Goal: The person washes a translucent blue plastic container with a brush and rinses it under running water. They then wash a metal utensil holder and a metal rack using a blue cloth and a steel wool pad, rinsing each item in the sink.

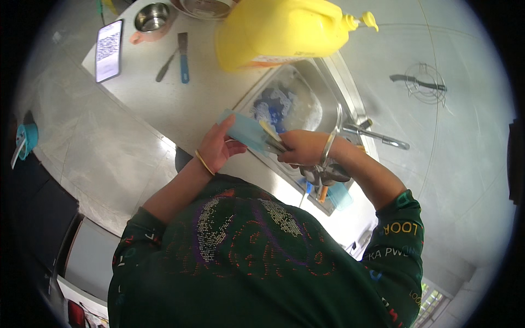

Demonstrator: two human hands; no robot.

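My left hand (217, 143) holds a translucent light-blue plastic piece (246, 130), flat and long, by its left end, over the near edge of the sink. My right hand (303, 146) grips a flat metal tool (275, 144) and a thin yellowish piece (268, 130) against the blue piece's right end; their exact kinds cannot be told. Beyond my hands, the stainless steel sink (328, 88) holds sudsy water with a dark-blue cloth-like item (272, 102) in it. Dark, rounded items (326, 174) lie beneath my right wrist, partly hidden.
A big yellow jug with a pump (283, 30) lies at the sink's far side. The faucet (377, 135) is at right. On the counter (135, 92) are a blue-handled scraper (183, 61), a dark-handled tool (166, 67), a metal cup (151, 20) and a phone (109, 51). A knife (418, 82) hangs on the wall.
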